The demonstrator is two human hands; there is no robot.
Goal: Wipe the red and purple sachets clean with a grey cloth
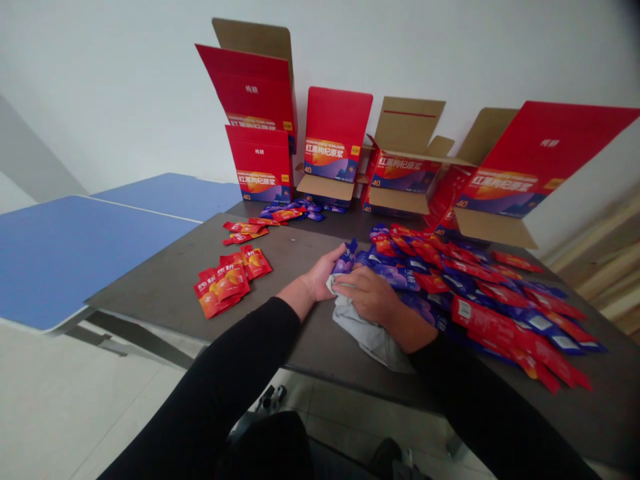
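Observation:
My left hand (321,273) is closed on a purple sachet (346,260), holding it above the dark table near its middle. My right hand (370,293) grips a light grey cloth (363,330) and presses it against the lower part of that sachet. The cloth's loose end hangs down onto the tabletop. To the right of my hands lies a large heap of red sachets (493,320) and purple sachets (397,275). On the left, a small overlapping group of red-orange sachets (227,283) lies flat.
Red cartons with raised flaps line the back: a stacked pair with a lower carton (263,163), a middle carton (330,150), another carton (405,173) and a right carton (505,173). More mixed sachets (295,210) lie before them. A blue table (100,247) adjoins the dark table (170,293).

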